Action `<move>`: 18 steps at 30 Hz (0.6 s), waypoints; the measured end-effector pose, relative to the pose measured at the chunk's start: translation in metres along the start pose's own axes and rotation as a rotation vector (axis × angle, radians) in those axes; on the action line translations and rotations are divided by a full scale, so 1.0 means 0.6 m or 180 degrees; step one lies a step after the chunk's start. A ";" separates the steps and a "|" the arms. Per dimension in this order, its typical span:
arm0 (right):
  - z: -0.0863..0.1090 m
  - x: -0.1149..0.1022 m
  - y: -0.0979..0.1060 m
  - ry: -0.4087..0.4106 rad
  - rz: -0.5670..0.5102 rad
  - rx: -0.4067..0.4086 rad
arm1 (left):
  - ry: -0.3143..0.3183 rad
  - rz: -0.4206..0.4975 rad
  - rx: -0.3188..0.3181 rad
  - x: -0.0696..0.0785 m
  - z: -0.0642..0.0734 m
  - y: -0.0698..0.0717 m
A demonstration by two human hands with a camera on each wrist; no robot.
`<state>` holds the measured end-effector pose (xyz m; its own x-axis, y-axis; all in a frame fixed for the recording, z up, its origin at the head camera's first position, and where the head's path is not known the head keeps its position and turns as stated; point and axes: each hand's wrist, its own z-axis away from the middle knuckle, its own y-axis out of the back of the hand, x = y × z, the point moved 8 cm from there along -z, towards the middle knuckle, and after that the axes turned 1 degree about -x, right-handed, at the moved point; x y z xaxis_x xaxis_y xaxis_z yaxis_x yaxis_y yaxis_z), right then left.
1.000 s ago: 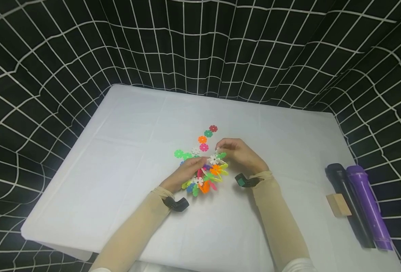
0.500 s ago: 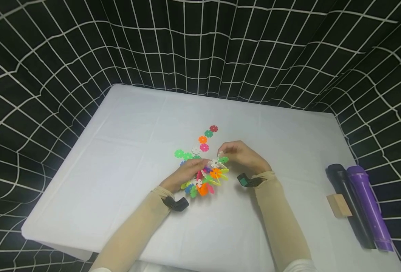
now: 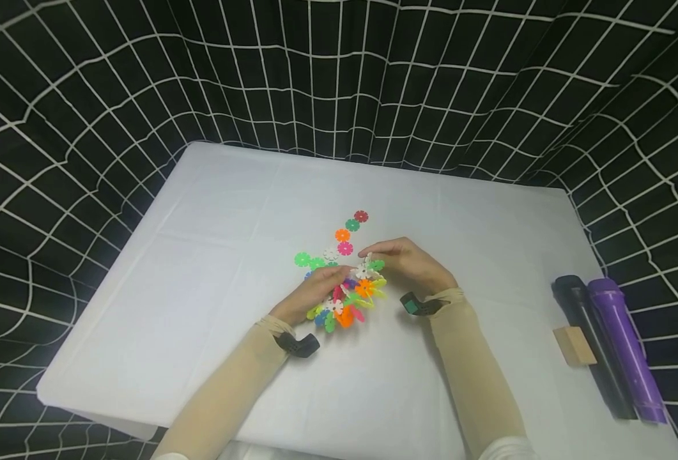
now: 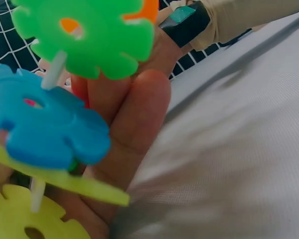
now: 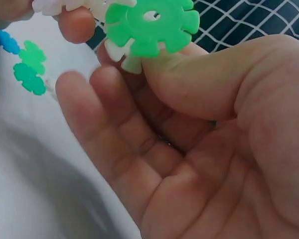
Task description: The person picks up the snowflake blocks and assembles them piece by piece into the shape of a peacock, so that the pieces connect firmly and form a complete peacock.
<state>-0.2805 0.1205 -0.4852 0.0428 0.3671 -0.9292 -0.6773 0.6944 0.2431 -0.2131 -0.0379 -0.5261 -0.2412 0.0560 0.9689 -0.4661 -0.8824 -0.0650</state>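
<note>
A colourful cluster of interlocked plastic snowflake discs [image 3: 364,287] is held above the white table. My left hand [image 3: 315,291] grips its left side; in the left wrist view, fingers [image 4: 139,114] curl behind a green disc [image 4: 89,35], a blue disc [image 4: 45,119] and yellow ones. At the cluster's upper right end is my right hand [image 3: 413,263]. In the right wrist view its thumb presses beside a green disc [image 5: 152,25] and pinches a whitish disc [image 5: 132,63] behind it, against the index finger, which is partly hidden. The other right fingers are loosely bent.
Beyond the hands, loose discs lie on the tabletop [image 3: 229,191], among them a red disc [image 3: 361,216], an orange disc [image 3: 342,235] and a light green disc [image 3: 302,259]. At the right edge lie a black tube [image 3: 594,348], a purple tube [image 3: 626,351] and a wooden block [image 3: 574,346].
The cluster's right end dipped slightly, then rose back. My right hand shifted a little right and down, and its index finger now reaches further left. The loose discs stayed put.
</note>
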 end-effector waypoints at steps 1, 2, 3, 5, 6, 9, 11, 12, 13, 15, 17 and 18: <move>0.001 -0.001 0.000 -0.0002 -0.0017 0.0004 | -0.0001 -0.0015 -0.0008 0.001 0.000 -0.001; 0.002 -0.003 -0.001 -0.0008 -0.0024 0.0006 | -0.0001 -0.0033 -0.0016 0.001 0.000 -0.001; 0.002 -0.004 -0.002 0.0003 -0.0013 -0.0001 | 0.0006 -0.0051 -0.0023 0.001 -0.001 -0.002; 0.004 -0.007 -0.003 -0.0018 0.0023 -0.0009 | 0.0035 -0.0107 -0.0015 0.000 0.000 -0.001; 0.005 -0.007 -0.003 -0.0013 0.0052 -0.0019 | 0.0045 -0.0132 -0.0010 0.000 0.000 -0.002; 0.009 -0.003 0.001 -0.0081 0.0190 -0.0063 | 0.0125 -0.0122 0.0039 -0.003 0.002 -0.002; 0.014 -0.003 0.012 -0.0142 0.0353 -0.0002 | 0.0208 -0.0081 0.0077 -0.005 0.004 -0.004; 0.018 -0.004 0.020 -0.0154 0.0425 0.0060 | 0.0244 -0.0062 0.0099 -0.006 0.004 -0.005; 0.023 -0.008 0.029 -0.0152 0.0500 0.0141 | 0.0297 -0.0048 0.0133 -0.008 0.005 -0.005; 0.036 -0.016 0.053 -0.0180 0.0565 0.0382 | 0.0339 -0.0063 0.0195 -0.008 0.006 -0.005; 0.051 -0.029 0.077 -0.0155 0.0518 0.0628 | 0.0325 -0.0082 0.0254 -0.007 0.008 -0.003; 0.059 -0.036 0.087 -0.0139 0.0490 0.0739 | 0.0332 -0.0044 0.0276 -0.006 0.009 -0.002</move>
<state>-0.2910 0.1708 -0.4428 -0.0125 0.5022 -0.8647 -0.4922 0.7496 0.4425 -0.2071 -0.0397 -0.5283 -0.3245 0.1128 0.9391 -0.3956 -0.9180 -0.0265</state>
